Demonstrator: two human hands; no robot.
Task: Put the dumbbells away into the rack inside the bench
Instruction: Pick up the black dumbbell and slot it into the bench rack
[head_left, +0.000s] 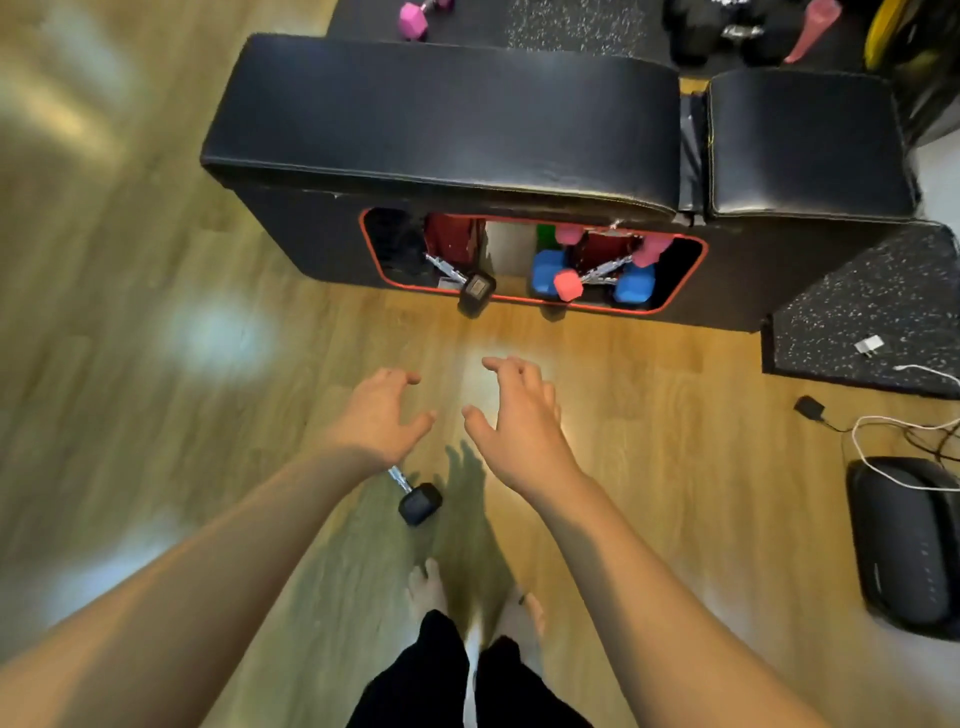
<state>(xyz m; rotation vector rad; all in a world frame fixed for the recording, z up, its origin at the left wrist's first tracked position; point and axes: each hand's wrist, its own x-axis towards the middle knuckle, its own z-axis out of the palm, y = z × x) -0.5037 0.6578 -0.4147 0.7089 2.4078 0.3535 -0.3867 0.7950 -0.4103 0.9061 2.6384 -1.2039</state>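
Observation:
A black padded bench (447, 114) stands ahead on the wooden floor. Its red-edged side opening (530, 260) shows the rack inside. A black dumbbell (475, 291) pokes out of the rack on the left. Blue dumbbells (548, 273) and pink dumbbells (569, 285) sit in its right half. Another black dumbbell (418, 501) lies on the floor, partly hidden under my left wrist. My left hand (379, 415) and my right hand (511, 415) hover side by side above the floor, fingers spread and loosely curled, holding nothing.
A pink dumbbell (415, 18) and black dumbbells (722, 31) lie on the speckled mat behind the bench. A second bench pad (810, 145) stands to the right. A black device (906, 540), cables and a charger (870, 345) lie at the right. My bare feet (467, 597) show below.

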